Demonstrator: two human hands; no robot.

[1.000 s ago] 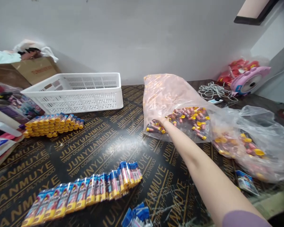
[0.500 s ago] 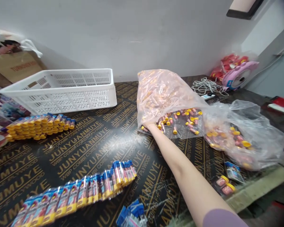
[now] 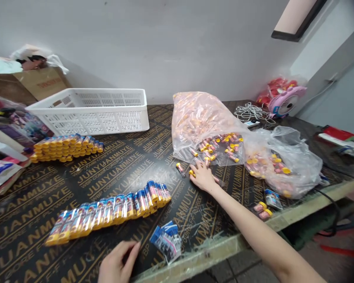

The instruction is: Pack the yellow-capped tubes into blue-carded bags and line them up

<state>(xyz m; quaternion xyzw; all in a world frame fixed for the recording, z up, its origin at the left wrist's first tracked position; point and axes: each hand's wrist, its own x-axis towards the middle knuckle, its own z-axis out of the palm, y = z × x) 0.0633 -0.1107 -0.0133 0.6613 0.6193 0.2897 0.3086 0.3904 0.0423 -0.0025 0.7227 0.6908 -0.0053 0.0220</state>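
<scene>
My right hand [image 3: 202, 176] lies palm down on the dark table, fingers spread over a few small yellow-capped tubes. One loose yellow-capped tube [image 3: 180, 169] is just left of its fingertips. Behind it, the mouth of a pinkish plastic bag [image 3: 200, 114] spills many such tubes [image 3: 208, 146]. At the front edge, my left hand [image 3: 119, 261] shows nothing in it, fingers loosely bent and thumb apart. Small clear sleeves with blue tops [image 3: 168, 239] lie right of it. Beyond them stretches a slanting row of packed tubes [image 3: 109, 210] with blue tops and yellow bottoms.
A white plastic basket [image 3: 106, 120] stands against the wall, with a stack of packed tubes [image 3: 66, 148] before it. To the right are a second clear bag [image 3: 297, 169], two loose tubes [image 3: 262, 210], a white cable [image 3: 252, 112] and a pink fan [image 3: 287, 103].
My right hand has drawn back from the bag's mouth towards me, and loose tubes now lie on the table around it. My left hand has come into view at the bottom.
</scene>
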